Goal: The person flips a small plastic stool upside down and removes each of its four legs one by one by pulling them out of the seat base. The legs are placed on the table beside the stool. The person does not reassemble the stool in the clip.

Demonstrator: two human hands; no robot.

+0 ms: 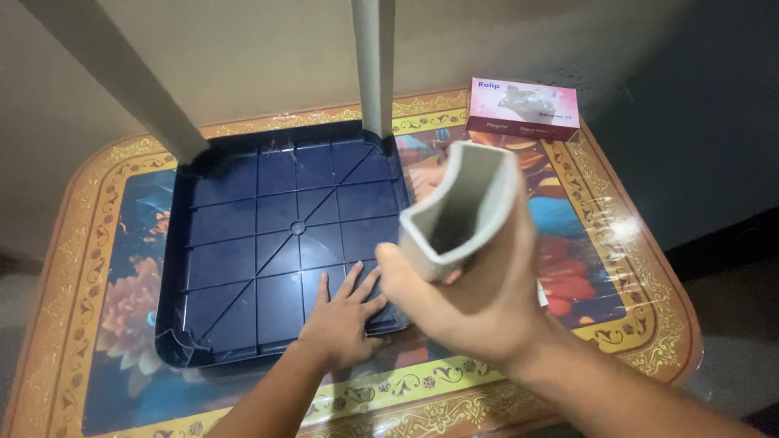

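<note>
Hollow grey plastic leg [462, 212] clamped in right hand [479, 300]; left hand [345, 312] flat on ribbed navy seat [260, 243].

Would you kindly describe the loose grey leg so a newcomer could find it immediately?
Start at the dark blue upturned stool seat on the floral table. Right of it, the right hand grips a hollow grey leg; unlike the two fitted legs, it is unattached.

matt grey plastic leg [458, 212], ribbed dark-blue plastic stool seat [280, 243] (slight sheen), glossy film-covered floral table [633, 268], cardboard box [523, 109].
</note>
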